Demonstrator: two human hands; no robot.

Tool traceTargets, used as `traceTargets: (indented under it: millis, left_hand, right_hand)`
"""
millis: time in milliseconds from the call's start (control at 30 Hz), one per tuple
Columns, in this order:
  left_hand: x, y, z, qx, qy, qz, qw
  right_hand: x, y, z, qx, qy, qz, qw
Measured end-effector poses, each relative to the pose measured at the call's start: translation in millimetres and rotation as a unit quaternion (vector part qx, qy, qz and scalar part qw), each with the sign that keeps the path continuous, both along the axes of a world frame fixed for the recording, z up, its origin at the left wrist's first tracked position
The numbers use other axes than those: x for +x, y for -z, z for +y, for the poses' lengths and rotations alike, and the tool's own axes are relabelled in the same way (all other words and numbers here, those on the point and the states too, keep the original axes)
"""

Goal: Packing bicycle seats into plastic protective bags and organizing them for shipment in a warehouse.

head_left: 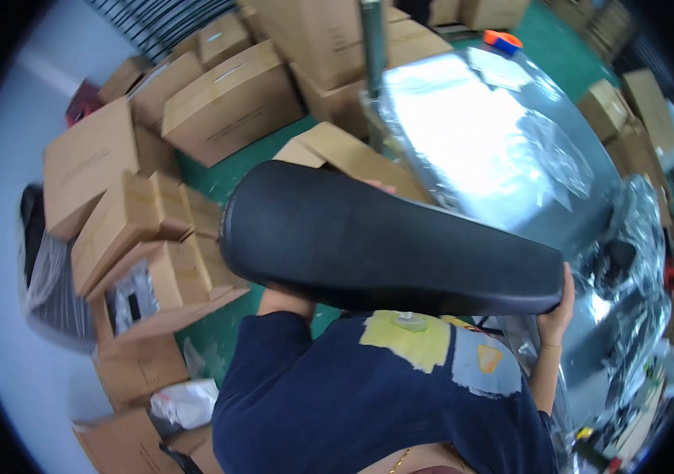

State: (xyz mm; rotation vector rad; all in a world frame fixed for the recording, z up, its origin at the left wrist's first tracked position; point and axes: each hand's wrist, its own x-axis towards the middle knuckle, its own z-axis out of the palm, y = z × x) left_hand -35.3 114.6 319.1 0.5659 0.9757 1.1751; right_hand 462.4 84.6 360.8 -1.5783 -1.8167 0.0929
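Across the front of my body I hold a long black padded seat [384,245], shaped like a motorcycle seat, wide at the left and narrower at the right. Its smooth cover faces up. My right hand [560,308] grips the narrow end, with fingers along its edge. My left arm goes under the wide part, and only the fingertips of my left hand [380,186] show past the far edge; the rest of that hand is hidden beneath the seat.
A shiny metal table [471,134] with clear plastic wrap [558,158] stands ahead and to the right. An orange and blue tape dispenser [503,42] sits at its far edge. Cardboard boxes [230,103] crowd the left, one open box [159,292] nearer me. A green post [372,55] rises ahead.
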Motion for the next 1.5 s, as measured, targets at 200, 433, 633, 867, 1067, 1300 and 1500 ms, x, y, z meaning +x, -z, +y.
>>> traceTargets:
  millis: [200,433,633,867,1067,1300,1500]
  left_hand:
    - [54,67,9,-0.16,0.136,-0.228,0.951]
    - [175,44,60,-0.193,0.427,-0.035,0.883]
    - [281,1,97,-0.075,0.569,0.074,0.815]
    - [364,42,238,0.43,0.176,0.635,0.617]
    - [406,77,304,0.426,0.259,0.723,0.479]
    - [300,-22,367,0.164,-0.064,0.365,0.914]
    - [44,-139,298,0.247,-0.149,-0.057,0.956]
  right_hand:
    - [27,-40,-35,-0.211,-0.128,-0.085,0.965]
    - [43,-11,-58,-0.353,-0.186,0.103,0.911]
    - [103,39,-63,-0.406,-0.003,0.418,0.813]
    - [155,47,-95,-0.37,0.136,0.634,0.665]
    - [170,72,-111,-0.365,0.206,0.658,0.626]
    - [169,59,-88,-0.375,0.158,0.649,0.643]
    - [163,62,-47,-0.425,0.044,0.591,0.684]
